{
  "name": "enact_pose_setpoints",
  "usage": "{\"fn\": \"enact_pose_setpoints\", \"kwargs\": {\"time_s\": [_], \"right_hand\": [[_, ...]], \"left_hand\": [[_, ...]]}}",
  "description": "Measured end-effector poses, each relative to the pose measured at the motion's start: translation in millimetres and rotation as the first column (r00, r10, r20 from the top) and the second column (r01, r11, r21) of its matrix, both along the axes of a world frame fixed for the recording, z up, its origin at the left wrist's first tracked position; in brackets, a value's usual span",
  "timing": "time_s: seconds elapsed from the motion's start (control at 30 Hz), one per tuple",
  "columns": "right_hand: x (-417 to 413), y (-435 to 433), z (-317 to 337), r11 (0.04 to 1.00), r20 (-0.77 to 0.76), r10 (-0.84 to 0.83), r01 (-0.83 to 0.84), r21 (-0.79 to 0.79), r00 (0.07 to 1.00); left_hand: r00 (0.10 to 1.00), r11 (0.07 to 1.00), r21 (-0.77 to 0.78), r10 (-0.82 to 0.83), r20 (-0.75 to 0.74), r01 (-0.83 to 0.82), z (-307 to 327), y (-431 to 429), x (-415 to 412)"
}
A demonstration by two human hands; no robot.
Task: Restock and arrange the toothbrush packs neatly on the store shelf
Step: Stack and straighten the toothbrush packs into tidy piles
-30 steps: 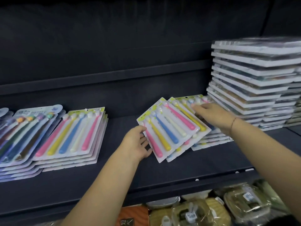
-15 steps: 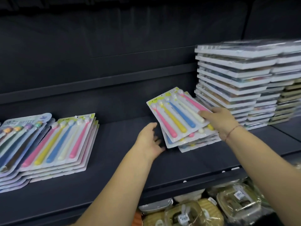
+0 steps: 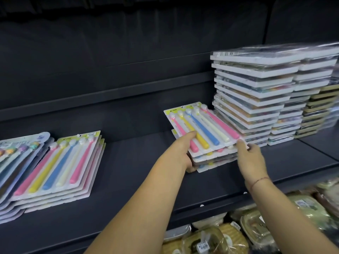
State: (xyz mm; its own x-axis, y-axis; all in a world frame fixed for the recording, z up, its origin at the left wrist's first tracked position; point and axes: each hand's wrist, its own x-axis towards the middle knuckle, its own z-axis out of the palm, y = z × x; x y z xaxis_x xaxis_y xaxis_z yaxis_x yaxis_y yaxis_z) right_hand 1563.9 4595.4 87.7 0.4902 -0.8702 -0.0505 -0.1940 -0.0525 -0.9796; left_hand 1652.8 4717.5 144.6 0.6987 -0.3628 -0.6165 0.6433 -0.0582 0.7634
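A small stack of toothbrush packs (image 3: 201, 129), each with pink, yellow, blue and cream brushes, sits mid-shelf on the dark shelf (image 3: 128, 171). My left hand (image 3: 185, 151) grips the stack's near left corner, thumb on top and fingers under the packs. My right hand (image 3: 251, 158) holds the stack's near right corner with its fingers curled against the edge. A second pile of the same packs (image 3: 60, 165) lies at the left of the shelf, slightly fanned.
Tall stacks of flat white-edged boxes (image 3: 256, 96) stand just right of the held stack, with lower stacks (image 3: 319, 110) further right. Other toothbrush packs (image 3: 11, 162) lie at the far left. Wrapped goods (image 3: 220, 237) fill the shelf below.
The scattered packs have been gathered into one squared stack. My left hand moved right and took hold of its left corner; my right hand slid down to its right corner.
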Motion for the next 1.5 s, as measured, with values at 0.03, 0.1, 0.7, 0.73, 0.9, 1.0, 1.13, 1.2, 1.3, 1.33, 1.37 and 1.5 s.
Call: {"fn": "enact_pose_setpoints", "kwargs": {"time_s": [0.03,0.1,0.7,0.73,0.9,1.0,1.13,1.2,1.3,1.33,1.37,1.5], "right_hand": [[0,-2,2,0.998,-0.043,0.057,-0.056,0.022,0.997],[-1,-8,7,0.992,-0.082,0.122,-0.12,0.029,0.989],[48,40,49,0.61,-0.006,0.76,-0.71,0.351,0.65],[53,45,48,0.596,-0.006,0.766,-0.707,0.381,0.642],[62,54,47,0.557,-0.01,0.78,-0.686,0.469,0.626],[58,51,45,0.484,0.07,0.797,-0.703,0.522,0.6],[50,53,42,0.436,0.114,0.834,-0.772,0.463,0.54],[48,53,42,0.425,0.151,0.842,-0.81,0.404,0.517],[51,57,41,0.414,0.268,0.838,-0.874,0.256,0.475],[54,59,38,0.452,0.304,0.817,-0.872,0.19,0.49],[57,59,36,0.499,0.336,0.796,-0.86,0.107,0.504],[56,65,38,0.519,0.324,0.839,-0.822,-0.237,0.437]], "left_hand": [[1.0,1.0,-0.004,-0.007,-0.003,0.007,-1,-1,-1],[1.0,1.0,-0.026,-0.009,-0.006,0.009,-5,-1,-1],[0.97,0.986,-0.032,-0.156,0.185,0.165,-17,140,-12],[0.963,0.987,-0.009,-0.156,0.219,0.162,-18,141,-13],[0.959,0.994,0.011,-0.104,0.264,0.105,-19,148,-13],[0.959,0.995,-0.001,-0.096,0.268,0.1,-24,153,-10],[0.956,0.996,-0.049,-0.062,0.288,0.079,-37,160,-7],[0.95,0.995,-0.078,-0.041,0.311,0.068,-41,165,-4],[0.921,0.994,-0.084,-0.036,0.389,0.074,-37,173,1],[0.898,0.994,-0.072,-0.041,0.438,0.08,-34,174,4],[0.868,0.995,-0.064,-0.037,0.495,0.079,-30,173,6],[0.709,0.997,-0.074,0.053,0.703,-0.002,-25,171,20]]}}
